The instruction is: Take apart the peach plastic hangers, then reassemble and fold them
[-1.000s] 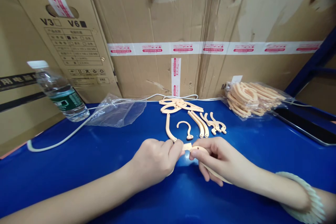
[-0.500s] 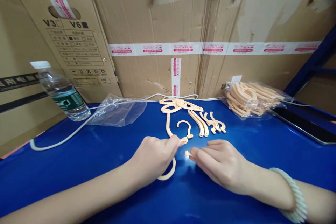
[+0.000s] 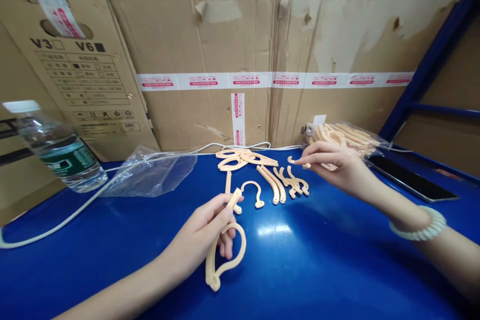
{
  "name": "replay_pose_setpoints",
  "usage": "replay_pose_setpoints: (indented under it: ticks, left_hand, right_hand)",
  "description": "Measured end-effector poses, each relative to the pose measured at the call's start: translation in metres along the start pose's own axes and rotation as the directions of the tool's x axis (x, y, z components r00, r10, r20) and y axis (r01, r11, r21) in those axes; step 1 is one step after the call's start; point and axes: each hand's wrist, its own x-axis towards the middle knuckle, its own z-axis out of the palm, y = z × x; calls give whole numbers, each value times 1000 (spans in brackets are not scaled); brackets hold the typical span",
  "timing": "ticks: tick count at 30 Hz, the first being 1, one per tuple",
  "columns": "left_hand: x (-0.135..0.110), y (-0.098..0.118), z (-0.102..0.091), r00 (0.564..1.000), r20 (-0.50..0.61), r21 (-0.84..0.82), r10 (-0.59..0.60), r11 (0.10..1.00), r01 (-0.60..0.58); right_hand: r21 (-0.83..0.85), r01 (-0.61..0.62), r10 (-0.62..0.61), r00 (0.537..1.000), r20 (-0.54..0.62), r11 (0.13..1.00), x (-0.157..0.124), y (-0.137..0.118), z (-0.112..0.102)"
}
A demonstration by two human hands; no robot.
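Note:
My left hand is closed around a partly joined cream plastic hanger piece, whose curved bar loops below the fingers and whose squared end sticks up past the thumb. My right hand pinches a small curved cream hanger part between thumb and fingertips, above the table at the right. Just beyond my left hand lie a hanger hook and a slim hanger arm, partly hidden by the fingers. Two curved hanger arms rest side by side, with several small hooked parts beside them.
Flat looped hanger pieces are piled at the back of the blue table. Behind my right hand sit a bag of hanger parts and a black phone. A water bottle, clear plastic bag and white cable occupy the left.
My right hand has moved away from the left, rightward and up toward the bagged parts, with a small part in its fingers. My left hand has turned its hanger piece, showing more of it.

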Motion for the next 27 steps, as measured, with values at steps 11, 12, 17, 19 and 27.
replay_pose_setpoints:
  ticks: [11, 12, 17, 19, 27]
  left_hand:
    - [0, -1, -7, 994, -96, -192, 56, 979, -74]
    - [0, 0, -8, 993, -104, -195, 54, 978, -74]
    - [1, 1, -8, 989, -137, -261, 59, 961, -93]
    - [1, 1, -7, 987, -142, -277, 69, 955, -106]
    - [-5, -1, -3, 991, -69, -343, 114, 930, -131]
  right_hand:
    - [-147, 15, 50, 901, 432, 989, -10, 12, 12]
    - [-157, 15, 57, 892, 448, 987, -10, 11, 12]
    - [-202, 108, -24, 926, 378, 974, -8, -10, 21]
    - [-135, 164, -121, 951, 284, 977, -8, -32, 28]
    - [-128, 457, -408, 866, 289, 880, -19, -97, 59]
